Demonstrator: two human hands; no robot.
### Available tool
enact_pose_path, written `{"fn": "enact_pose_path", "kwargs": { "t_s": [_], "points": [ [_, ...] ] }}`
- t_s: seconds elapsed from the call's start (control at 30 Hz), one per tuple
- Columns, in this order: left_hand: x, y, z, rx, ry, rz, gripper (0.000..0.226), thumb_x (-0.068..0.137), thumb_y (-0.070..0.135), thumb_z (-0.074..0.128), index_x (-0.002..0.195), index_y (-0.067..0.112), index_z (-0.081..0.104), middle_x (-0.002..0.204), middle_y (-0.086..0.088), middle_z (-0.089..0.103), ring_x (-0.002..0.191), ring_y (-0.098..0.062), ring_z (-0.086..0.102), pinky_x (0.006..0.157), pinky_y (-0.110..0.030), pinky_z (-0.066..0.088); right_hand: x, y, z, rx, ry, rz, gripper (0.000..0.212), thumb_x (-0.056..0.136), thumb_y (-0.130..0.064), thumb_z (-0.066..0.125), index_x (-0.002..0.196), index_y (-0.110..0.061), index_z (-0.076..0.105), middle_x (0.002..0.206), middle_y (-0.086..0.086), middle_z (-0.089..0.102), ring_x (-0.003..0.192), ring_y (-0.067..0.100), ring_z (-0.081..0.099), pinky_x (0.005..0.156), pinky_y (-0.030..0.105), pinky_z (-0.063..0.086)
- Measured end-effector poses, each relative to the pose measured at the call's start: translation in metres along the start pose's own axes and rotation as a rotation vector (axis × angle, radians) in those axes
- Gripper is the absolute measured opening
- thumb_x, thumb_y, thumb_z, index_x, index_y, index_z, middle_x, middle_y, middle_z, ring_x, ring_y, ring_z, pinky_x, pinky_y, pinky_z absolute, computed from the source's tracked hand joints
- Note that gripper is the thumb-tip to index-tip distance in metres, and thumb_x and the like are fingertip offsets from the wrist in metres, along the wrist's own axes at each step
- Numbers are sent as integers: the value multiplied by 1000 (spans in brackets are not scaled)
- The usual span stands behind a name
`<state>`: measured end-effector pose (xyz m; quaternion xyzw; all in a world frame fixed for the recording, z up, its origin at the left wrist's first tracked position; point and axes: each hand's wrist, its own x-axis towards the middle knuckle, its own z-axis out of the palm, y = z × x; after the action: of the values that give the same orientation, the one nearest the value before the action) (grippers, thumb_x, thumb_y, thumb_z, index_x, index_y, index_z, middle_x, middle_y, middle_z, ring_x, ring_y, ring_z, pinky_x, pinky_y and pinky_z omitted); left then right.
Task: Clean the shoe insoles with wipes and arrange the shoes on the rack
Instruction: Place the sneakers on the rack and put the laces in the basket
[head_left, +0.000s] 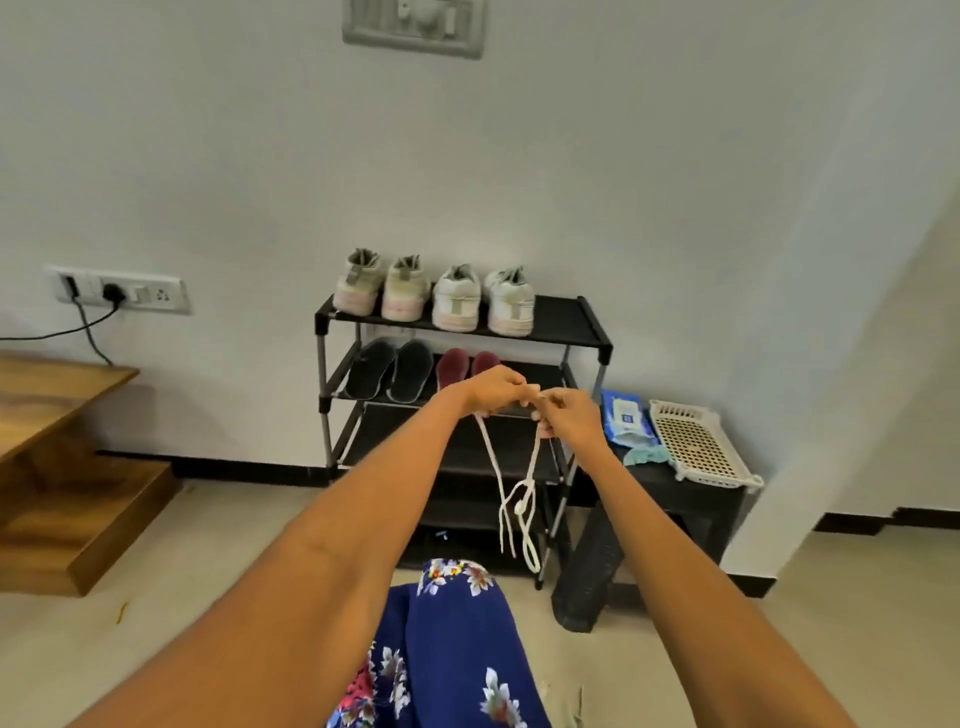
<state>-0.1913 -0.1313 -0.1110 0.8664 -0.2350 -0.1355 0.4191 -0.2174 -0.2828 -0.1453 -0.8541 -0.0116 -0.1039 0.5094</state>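
A black tiered shoe rack (587, 325) stands against the wall. Two pairs of pale sneakers (434, 293) sit on its top shelf. On the second shelf lie two dark insoles (389, 370) and two maroon insoles (453, 365). My left hand (493, 389) and my right hand (569, 418) meet in front of the rack, both pinching a white shoelace (522, 499) that hangs down in knotted loops. A blue pack of wipes (626, 415) lies on the black stool to the right.
A black stool (691, 493) beside the rack holds a white perforated tray (696, 447) and a crumpled teal wipe (644, 456). Wooden steps (67, 467) stand at the left. A wall socket (122, 291) with a plugged cable is at the left. My blue floral garment (447, 649) is below.
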Motion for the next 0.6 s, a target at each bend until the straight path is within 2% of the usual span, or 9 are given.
{"fn": "enact_pose_path", "kwargs": {
  "t_s": [0.13, 0.2, 0.27, 0.33, 0.37, 0.43, 0.5, 0.53, 0.6],
  "points": [
    [8, 6, 5, -70, -5, -24, 32, 99, 34, 42, 75, 15, 50, 59, 1, 39, 50, -9, 32, 48, -19, 31, 3, 28, -28, 267, 292, 261, 18, 95, -11, 52, 102, -1, 65, 77, 9, 65, 61, 13, 60, 64, 25, 57],
    [12, 8, 4, -105, 17, -21, 31, 100, 33, 41, 76, 14, 50, 60, 1, 39, 50, -8, 33, 47, -18, 32, 3, 40, -44, 271, 364, 321, 19, 95, -8, 49, 102, 1, 64, 79, 11, 64, 60, 15, 60, 69, 32, 57],
    [16, 11, 3, -106, 27, -14, 29, 100, 32, 41, 78, 14, 50, 61, 1, 39, 50, -9, 34, 48, -19, 32, 2, 45, -56, 154, 307, 314, 19, 94, -6, 47, 104, -2, 63, 85, 13, 63, 64, 18, 59, 71, 36, 56],
    [19, 16, 4, -82, 15, -11, 27, 100, 28, 41, 79, 14, 50, 61, 0, 41, 51, -9, 34, 50, -20, 31, -1, 39, -57, -11, 124, 182, 27, 91, -4, 51, 117, -8, 58, 101, 11, 61, 77, 20, 60, 76, 37, 55],
    [20, 20, 5, -59, 6, -4, 27, 100, 27, 42, 78, 14, 50, 62, 0, 41, 52, -10, 35, 50, -20, 32, -3, 31, -56, -45, 20, 92, 34, 89, -5, 55, 122, -13, 55, 107, 6, 59, 82, 17, 60, 75, 33, 54],
    [24, 29, 11, 10, -9, 17, 25, 100, 24, 42, 77, 17, 50, 66, -1, 45, 54, -10, 38, 52, -20, 34, -5, 9, -49, -50, -106, -68, 37, 88, -8, 60, 123, -19, 52, 104, -4, 57, 82, 10, 59, 69, 22, 53],
    [28, 34, 17, 45, 8, 32, 26, 100, 24, 41, 77, 21, 51, 70, -2, 48, 58, -11, 42, 58, -23, 38, -2, -11, -43, -85, -84, -169, 23, 90, -9, 58, 112, -16, 57, 93, -3, 59, 75, 7, 60, 68, 17, 54],
    [30, 37, 19, 41, 24, 25, 27, 101, 26, 39, 77, 20, 51, 69, -2, 48, 59, -12, 42, 60, -25, 38, 0, -15, -43, -102, -44, -178, 15, 92, -10, 56, 106, -13, 60, 88, -1, 61, 69, 5, 60, 66, 15, 54],
    [30, 43, 18, 12, 39, -6, 31, 101, 31, 37, 77, 17, 50, 66, -1, 45, 57, -12, 40, 57, -24, 36, 5, -13, -47, -79, 58, -134, 15, 94, -13, 54, 100, -6, 65, 80, 2, 63, 61, 4, 59, 55, 9, 50]
  ]
}}
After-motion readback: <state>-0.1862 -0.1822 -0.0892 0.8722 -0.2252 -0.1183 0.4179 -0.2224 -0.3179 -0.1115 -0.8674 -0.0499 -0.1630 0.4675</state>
